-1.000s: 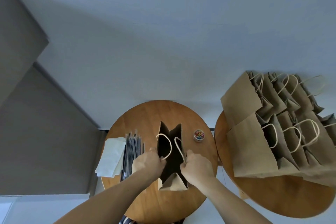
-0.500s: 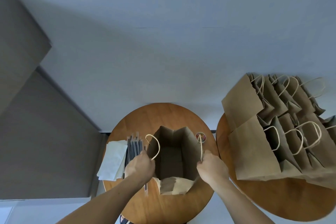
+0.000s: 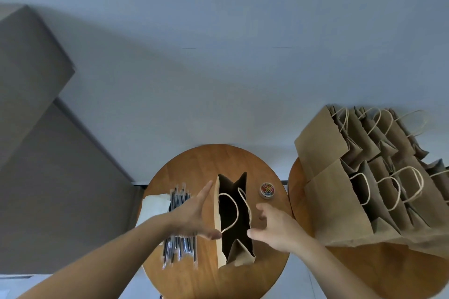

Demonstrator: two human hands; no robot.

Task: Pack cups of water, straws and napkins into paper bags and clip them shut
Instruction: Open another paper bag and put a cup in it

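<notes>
Twine handles cross the mouth of the paper bag.

I've let go of the paper bag with both hands, and its mouth has narrowed again, my left hand now flat beside its left wall, my right hand spread by its right.

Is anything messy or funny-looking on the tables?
A little. The paper bags on the right table lean over in a heap instead of standing straight. The open bag on the left table stands upright, but its near end is crumpled inward. Nothing looks spilled.
</notes>
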